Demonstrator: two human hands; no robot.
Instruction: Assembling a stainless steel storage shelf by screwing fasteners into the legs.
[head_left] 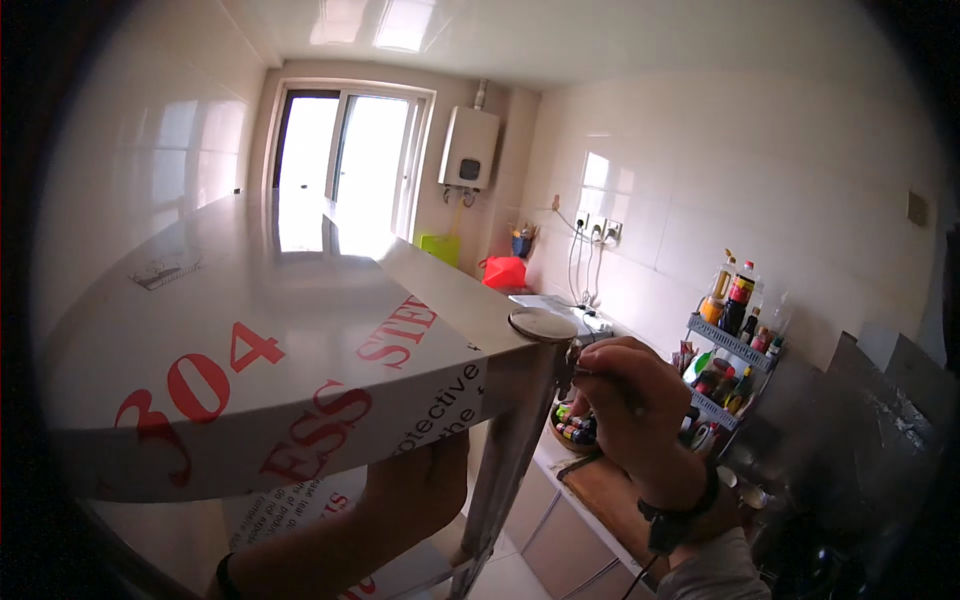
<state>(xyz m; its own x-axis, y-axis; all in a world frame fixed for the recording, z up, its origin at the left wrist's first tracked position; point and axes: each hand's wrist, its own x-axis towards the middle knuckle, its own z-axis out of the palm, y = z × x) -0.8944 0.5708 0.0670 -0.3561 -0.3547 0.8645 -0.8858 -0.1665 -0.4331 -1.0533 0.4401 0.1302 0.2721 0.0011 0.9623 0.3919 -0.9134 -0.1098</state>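
A metal shelf rack (330, 290) fills the left side, its top shelf wrapped in white film with red print. At its near right corner, a round cap (542, 323) tops the upright post (508, 470). My right hand (640, 400) is beside that post, just below the cap, thumb and fingers pinched on a small metal piece (571, 362) whose exact kind I cannot make out. Under the top shelf's front edge, my left hand (435, 485) reaches toward the same post; the shelf edge hides its fingers.
A wooden cutting board (608, 500) lies on the counter to the right, near a round basket of small bottles (574, 428). Behind my right hand stands a grey tiered rack (735, 345) with sauce bottles. Farther back are a red bag (504, 271), wall sockets (597, 230) and a water heater (468, 148).
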